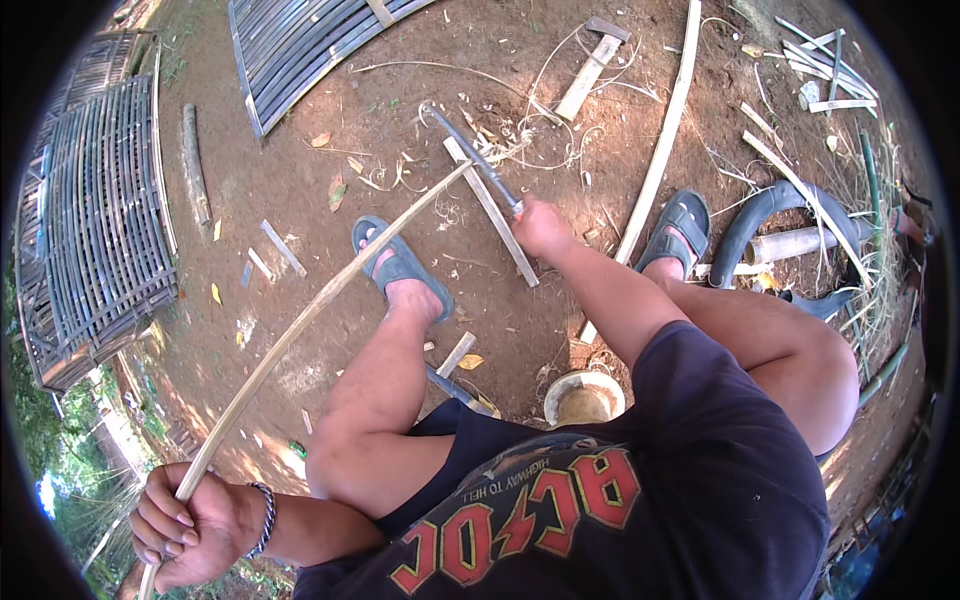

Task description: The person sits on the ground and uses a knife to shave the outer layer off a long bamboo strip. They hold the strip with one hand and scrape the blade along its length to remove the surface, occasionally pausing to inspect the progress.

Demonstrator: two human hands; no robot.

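Observation:
My left hand (195, 525), at the lower left, is closed round the near end of a long pale bamboo strip (320, 298). The strip slants up and away to the middle, its far end over a flat wooden slat (505, 230) on the ground. My right hand (543, 228) grips a long knife (470, 152) with a narrow dark blade and a hooked-looking tip. The blade crosses just beyond the strip's far end; whether they touch I cannot tell. Thin curled shavings (515, 145) lie around the blade.
Slatted bamboo panels (100, 215) stand left and lie at the far left. A wooden mallet-shaped piece (590, 78), a long pale pole (660, 150), a black rubber tube (745, 225) and a round bowl (584, 400) lie about. My sandalled feet (400, 270) flank the slat.

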